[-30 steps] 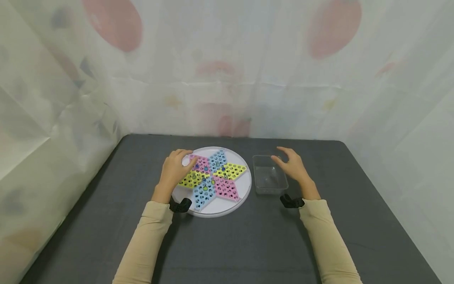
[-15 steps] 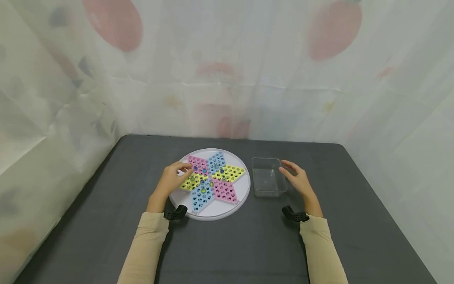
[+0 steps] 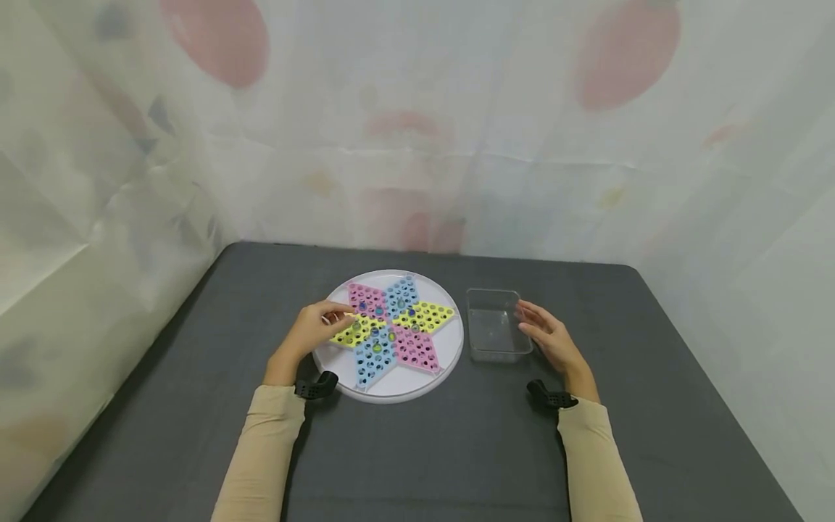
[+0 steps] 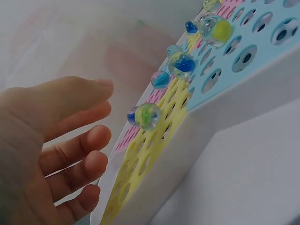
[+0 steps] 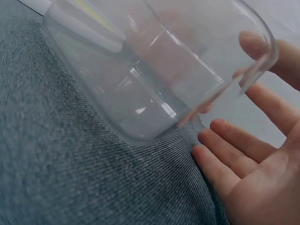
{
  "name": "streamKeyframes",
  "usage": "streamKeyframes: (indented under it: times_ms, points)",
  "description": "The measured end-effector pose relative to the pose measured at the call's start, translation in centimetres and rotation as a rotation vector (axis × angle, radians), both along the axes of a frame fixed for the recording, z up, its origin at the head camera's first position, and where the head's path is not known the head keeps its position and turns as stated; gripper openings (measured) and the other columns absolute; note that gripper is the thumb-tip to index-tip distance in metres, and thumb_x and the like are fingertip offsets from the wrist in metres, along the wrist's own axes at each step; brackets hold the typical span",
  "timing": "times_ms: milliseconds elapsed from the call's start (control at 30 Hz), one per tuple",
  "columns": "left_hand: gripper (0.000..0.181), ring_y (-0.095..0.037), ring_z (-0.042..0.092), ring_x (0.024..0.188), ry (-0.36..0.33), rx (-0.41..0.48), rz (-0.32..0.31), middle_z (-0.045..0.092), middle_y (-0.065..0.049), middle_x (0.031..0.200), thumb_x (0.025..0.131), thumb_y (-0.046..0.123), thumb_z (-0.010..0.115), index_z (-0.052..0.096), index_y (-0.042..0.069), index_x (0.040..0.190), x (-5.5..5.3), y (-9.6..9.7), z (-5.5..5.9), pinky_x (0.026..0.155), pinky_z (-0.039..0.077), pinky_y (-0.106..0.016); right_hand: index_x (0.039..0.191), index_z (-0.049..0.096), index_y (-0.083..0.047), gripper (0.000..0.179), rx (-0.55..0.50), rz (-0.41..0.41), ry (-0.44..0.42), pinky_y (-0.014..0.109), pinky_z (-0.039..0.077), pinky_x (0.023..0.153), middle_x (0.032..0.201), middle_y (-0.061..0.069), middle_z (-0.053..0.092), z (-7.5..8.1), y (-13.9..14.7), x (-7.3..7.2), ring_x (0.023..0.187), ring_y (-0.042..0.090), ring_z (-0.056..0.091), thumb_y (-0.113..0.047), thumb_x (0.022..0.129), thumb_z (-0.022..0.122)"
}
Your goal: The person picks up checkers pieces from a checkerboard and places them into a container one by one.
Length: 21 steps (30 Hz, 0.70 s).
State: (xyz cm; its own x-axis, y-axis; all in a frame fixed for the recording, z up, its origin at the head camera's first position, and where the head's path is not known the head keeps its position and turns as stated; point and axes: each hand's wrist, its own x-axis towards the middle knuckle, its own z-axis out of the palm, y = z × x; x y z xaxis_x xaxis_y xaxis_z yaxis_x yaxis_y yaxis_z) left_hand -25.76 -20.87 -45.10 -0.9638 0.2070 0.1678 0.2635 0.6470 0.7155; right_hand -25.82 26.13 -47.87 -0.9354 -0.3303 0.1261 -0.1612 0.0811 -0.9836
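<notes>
A round white Chinese checkers board [image 3: 339, 358] with a pink, blue and yellow holed star lies left of centre. Several glass marbles sit in its holes; the left wrist view shows a clear one with a yellow-green swirl [image 4: 148, 116] near the fingertips. Over the board's left side hovers my left hand [image 3: 312, 332], its fingers loosely bent with nothing between them. A clear plastic container [image 3: 501, 357] stands right of the board. Beside its right wall is my right hand [image 3: 551, 344], fingers extended, the upper fingertips [image 5: 253, 44] right at the rim.
Dark grey cloth covers the table [image 3: 430, 457]. A pale patterned curtain [image 3: 417, 123] hangs behind it and along both sides. Each wrist carries a black camera mount, such as the left one [image 3: 317, 386]. A narrow strip of table separates board and container.
My left hand has drawn back toward the board's left edge, its fingers coming closer together. From above the container, my right hand has come down to its right side.
</notes>
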Motion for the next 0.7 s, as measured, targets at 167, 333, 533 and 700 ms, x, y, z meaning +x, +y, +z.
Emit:
streamKeyframes:
  times_ms: [167,333,533,700]
  points:
    - [0.029,-0.011,0.052,0.073,-0.029,0.009,-0.03,0.064,-0.01,0.084,0.087,0.021,0.072,0.072,0.005,0.111,-0.01,-0.01,-0.18,0.065,0.044,-0.023,0.15,0.023,0.004,0.061,-0.045,0.042,0.013,0.008,0.04,0.099,0.155,0.025,0.028,-0.49,0.28,-0.19,0.127,-0.007,0.048,-0.008,0.098,0.053]
    - [0.03,-0.01,0.05,0.069,-0.053,0.0,-0.039,0.063,-0.009,0.082,0.086,0.02,0.073,0.071,0.004,0.112,0.13,0.08,-0.44,0.064,0.043,-0.022,0.151,0.021,0.004,0.063,-0.054,0.049,0.012,0.008,0.041,0.099,0.154,0.027,0.028,-0.63,0.2,-0.26,0.127,-0.007,0.049,-0.007,0.098,0.053]
    - [0.029,-0.008,0.048,0.066,-0.031,-0.013,-0.024,0.062,-0.008,0.08,0.084,0.018,0.074,0.072,0.003,0.109,0.01,0.04,-0.63,0.062,0.041,-0.021,0.151,0.019,0.004,0.066,-0.082,0.073,-0.005,0.008,0.041,0.099,0.153,0.036,0.017,-0.37,-0.15,-0.18,0.126,-0.008,0.049,-0.009,0.097,0.054]
    - [0.028,-0.008,0.046,0.065,-0.023,-0.018,-0.034,0.06,-0.007,0.079,0.084,0.017,0.074,0.072,0.002,0.108,-0.22,0.29,-1.02,0.061,0.039,-0.021,0.151,0.018,0.005,0.065,-0.108,0.057,-0.015,0.008,0.041,0.099,0.155,0.032,0.021,-0.45,-0.06,0.09,0.126,-0.008,0.05,-0.007,0.098,0.053]
